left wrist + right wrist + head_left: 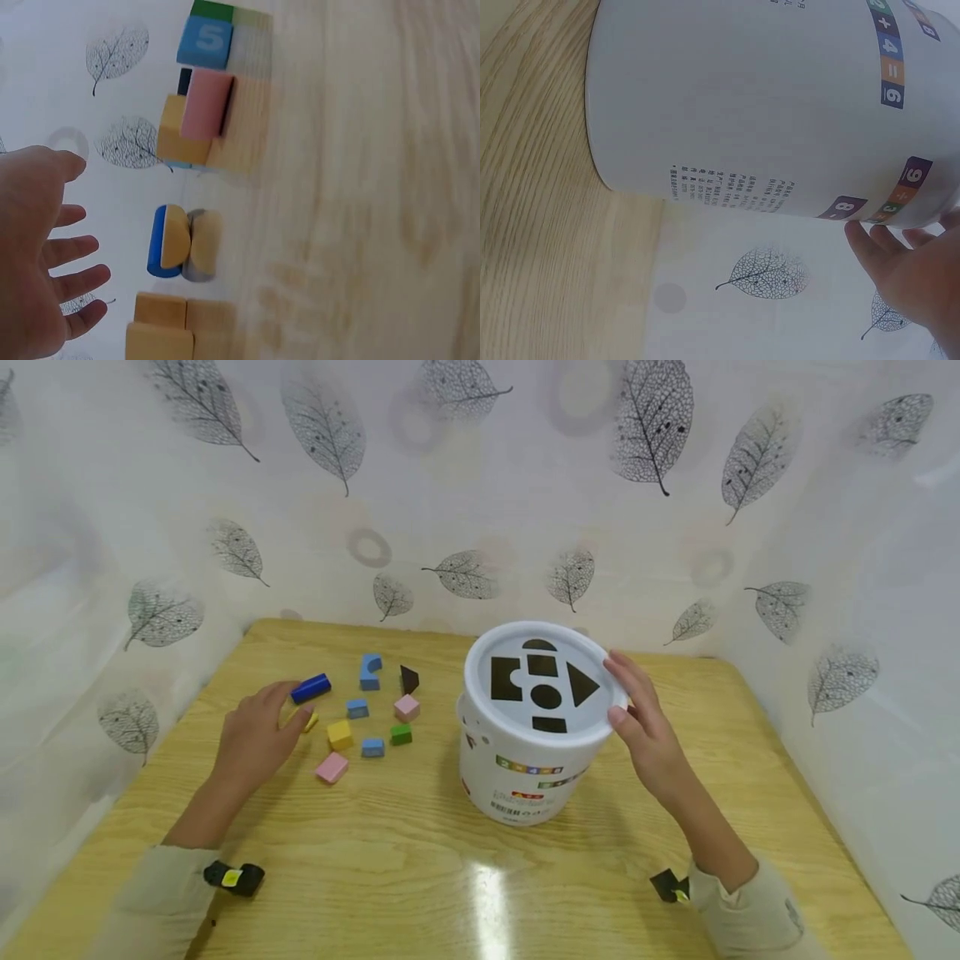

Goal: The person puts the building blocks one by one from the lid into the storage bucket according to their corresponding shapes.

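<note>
My left hand (258, 731) hovers over the table's left side, fingers apart and nothing in its grasp. A blue half-round block (311, 688) lies just beyond its fingertips; in the left wrist view this block (168, 241) stands apart from the hand (45, 247). Partly hidden under the thumb is a yellow block (311, 723). On the right, a white bucket (517, 785) wears a lid (480, 685) with several dark shaped holes. My right hand (652, 739) touches the lid's right rim with thumb and fingertips. In the right wrist view, extended fingers (866, 244) rest against the bucket.
Between left hand and bucket lie several blocks: a blue arch (369, 672), a dark one (408, 679), pink ones (332, 768), a yellow one (340, 735), a green one (401, 734) and small blue ones (372, 747). Leaf-printed sheeting (480, 502) surrounds the wooden table (375, 860).
</note>
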Demonstrator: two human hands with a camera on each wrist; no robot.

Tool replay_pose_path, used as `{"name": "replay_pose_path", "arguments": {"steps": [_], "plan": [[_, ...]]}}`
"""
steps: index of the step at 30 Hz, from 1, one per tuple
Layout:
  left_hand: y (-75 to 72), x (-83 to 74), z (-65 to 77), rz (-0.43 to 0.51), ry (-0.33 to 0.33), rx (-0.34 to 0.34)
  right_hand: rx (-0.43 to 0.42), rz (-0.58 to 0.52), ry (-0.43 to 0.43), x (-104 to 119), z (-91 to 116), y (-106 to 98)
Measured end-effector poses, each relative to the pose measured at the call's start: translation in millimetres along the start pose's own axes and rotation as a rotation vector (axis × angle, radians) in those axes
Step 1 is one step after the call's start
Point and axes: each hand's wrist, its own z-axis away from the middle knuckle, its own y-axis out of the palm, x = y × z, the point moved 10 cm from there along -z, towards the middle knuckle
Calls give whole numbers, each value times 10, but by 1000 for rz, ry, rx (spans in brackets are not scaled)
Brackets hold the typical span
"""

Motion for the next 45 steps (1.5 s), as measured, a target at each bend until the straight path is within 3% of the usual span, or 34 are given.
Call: {"name": "replay_pose_path", "arguments": {"steps": [11,25,32,45], "plan": [[71,186,32,-54,-19,58,-19,-13,-1,-23,9,-13],[170,188,2,-142,65,118,-12,-2,13,-50,16,-9],[162,184,-21,-164,75,100,-11,-5,11,-51,19,-10],[178,181,-53,-175,66,134,-12,-5,7,-32,27,-4]]}}
